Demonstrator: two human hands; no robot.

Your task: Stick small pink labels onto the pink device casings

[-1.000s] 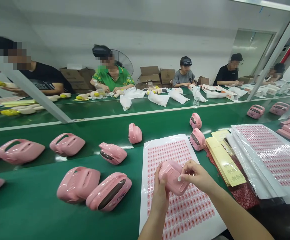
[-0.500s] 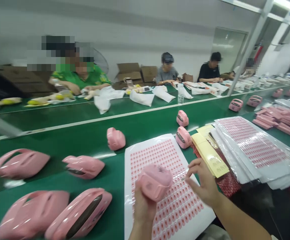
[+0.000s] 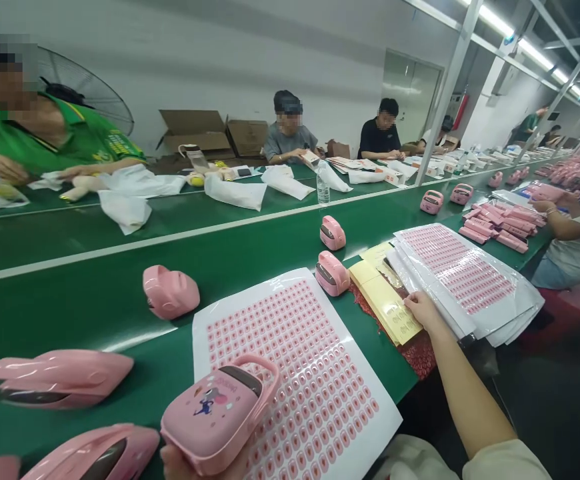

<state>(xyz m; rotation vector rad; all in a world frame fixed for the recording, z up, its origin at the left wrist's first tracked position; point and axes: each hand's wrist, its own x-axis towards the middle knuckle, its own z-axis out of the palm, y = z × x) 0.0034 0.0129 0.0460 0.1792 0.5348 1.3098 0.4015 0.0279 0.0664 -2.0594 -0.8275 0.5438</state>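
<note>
My left hand (image 3: 174,465) holds a pink plastic case (image 3: 215,417) from beneath, low in the view. The case has a loop handle, a dark window strip and a cartoon print facing up. Under and behind it lies a large white sheet of small pink-and-red stickers (image 3: 290,320). Over to the right, the fingers of my right hand (image 3: 423,311) are pinched at the edge of a yellow label sheet (image 3: 383,300). Small grey marks show on that sheet near my fingertips.
More pink cases (image 3: 170,291) stand on the green bench (image 3: 250,250) ahead and at left. Stacked sticker sheets in clear film (image 3: 470,273) and a pile of pink parts (image 3: 503,220) lie right. A water bottle (image 3: 323,183) stands beyond. Co-workers sit opposite and at right.
My right hand has moved from above the pink-and-red sticker sheet to the yellow label sheet. The case in my left hand is turned, now showing its printed face. The view has swung right.
</note>
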